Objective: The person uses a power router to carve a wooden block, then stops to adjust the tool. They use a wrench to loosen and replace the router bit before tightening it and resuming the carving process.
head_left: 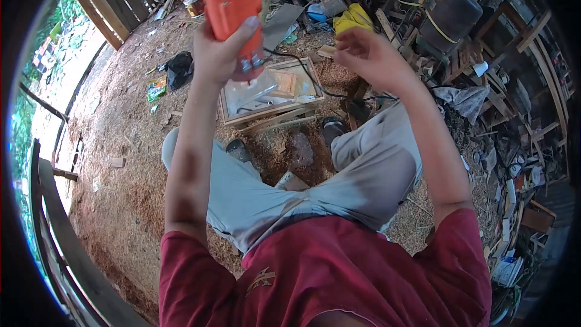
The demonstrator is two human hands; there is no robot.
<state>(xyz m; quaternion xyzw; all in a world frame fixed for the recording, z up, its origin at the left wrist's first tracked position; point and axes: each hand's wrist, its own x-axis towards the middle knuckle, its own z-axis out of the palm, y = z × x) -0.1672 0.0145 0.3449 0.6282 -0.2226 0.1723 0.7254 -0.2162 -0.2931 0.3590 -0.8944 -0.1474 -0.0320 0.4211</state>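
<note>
My left hand (219,54) is wrapped round an orange power tool, which looks like a trim router (231,9), raised in front of me. A clear plastic base (261,86) shows at its lower end. My right hand (376,63) is lifted on the other side, empty, its fingers loosely curled and apart. On the ground below the router lies a shallow wooden tray (275,118) holding pieces of wood and a metal wrench (254,106). A black cord (310,77) runs across the tray toward the right.
Sawdust and shavings cover the ground (127,169). A black plastic bag (180,69) lies at the left, a yellow cloth or bag (354,18) beyond my right hand. Piled scrap wood and a dark container (451,15) fill the right side. Wooden rails (57,236) edge the left.
</note>
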